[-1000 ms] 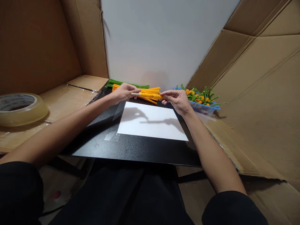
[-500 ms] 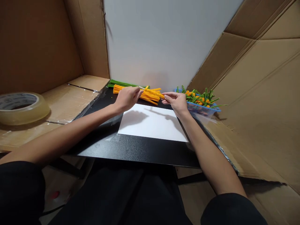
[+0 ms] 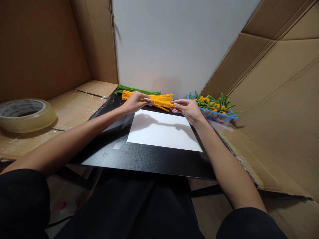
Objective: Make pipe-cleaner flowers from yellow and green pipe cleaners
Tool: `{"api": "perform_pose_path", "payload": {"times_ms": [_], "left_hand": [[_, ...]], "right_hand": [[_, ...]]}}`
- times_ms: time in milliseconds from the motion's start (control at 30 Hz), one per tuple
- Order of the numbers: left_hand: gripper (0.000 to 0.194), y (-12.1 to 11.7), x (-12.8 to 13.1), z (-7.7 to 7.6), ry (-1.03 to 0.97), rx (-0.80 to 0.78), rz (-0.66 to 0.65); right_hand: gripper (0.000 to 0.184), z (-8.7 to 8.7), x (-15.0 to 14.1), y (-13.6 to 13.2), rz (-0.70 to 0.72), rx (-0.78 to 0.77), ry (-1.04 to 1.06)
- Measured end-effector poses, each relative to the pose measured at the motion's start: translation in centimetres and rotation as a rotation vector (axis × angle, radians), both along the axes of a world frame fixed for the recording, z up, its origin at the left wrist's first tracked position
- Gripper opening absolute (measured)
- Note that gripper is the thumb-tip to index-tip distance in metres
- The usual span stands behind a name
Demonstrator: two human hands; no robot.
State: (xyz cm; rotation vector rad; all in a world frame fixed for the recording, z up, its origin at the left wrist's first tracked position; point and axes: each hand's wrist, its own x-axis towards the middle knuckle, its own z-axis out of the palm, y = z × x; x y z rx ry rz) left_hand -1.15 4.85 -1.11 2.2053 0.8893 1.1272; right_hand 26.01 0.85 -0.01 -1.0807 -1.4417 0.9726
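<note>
The blue mesh basket [image 3: 216, 116] stands beyond the right forearm, heaped with green stems and orange tufts [image 3: 214, 103] — some stems poke out over its rim. The left hand [image 3: 136, 102] pinches the pale-stick end of the yellow-wrapped stick [image 3: 161, 103] while the right hand [image 3: 188, 110] grips its other end in the fingertips — the stick is held above the far edge of the white sheet [image 3: 164, 131], in front of the bundle of orange stems [image 3: 128, 95].

A pale wall [image 3: 184, 39] is flanked on the left and right by brown cardboard panels [image 3: 279, 76]; the black tabletop [image 3: 149, 159] is lit with a soft sheen.
</note>
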Motion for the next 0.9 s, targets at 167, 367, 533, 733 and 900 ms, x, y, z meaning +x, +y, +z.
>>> {"api": "perform_pose_path", "payload": {"times_ms": [167, 367, 533, 733, 900], "left_hand": [[0.019, -1.9, 2.7, -1.3, -0.457, -0.68, -0.035], [0.018, -2.9, 3.5, -1.8, -0.566, -0.676, 0.255], [0.01, -2.6, 2.0, -1.5, -0.111, 0.082, 0.302], [0.024, -1.2, 0.3, -0.4, 0.416, 0.494, 0.135], [0.023, -0.7, -0.7, 0.6, 0.499, 0.528, 0.052]], "right_hand": [[0.037, -0.6, -0.5, 0.3, -0.126, 0.148, -0.042], [0.027, -1.2, -2.0, -0.3, -0.256, 0.339, -0.234], [0.025, -0.9, -2.1, -0.6, -0.274, 0.332, -0.247], [0.028, -0.7, -1.7, -0.4, -0.22, 0.303, -0.222], [0.029, -1.0, -1.6, -0.1, -0.213, 0.279, -0.228]]}}
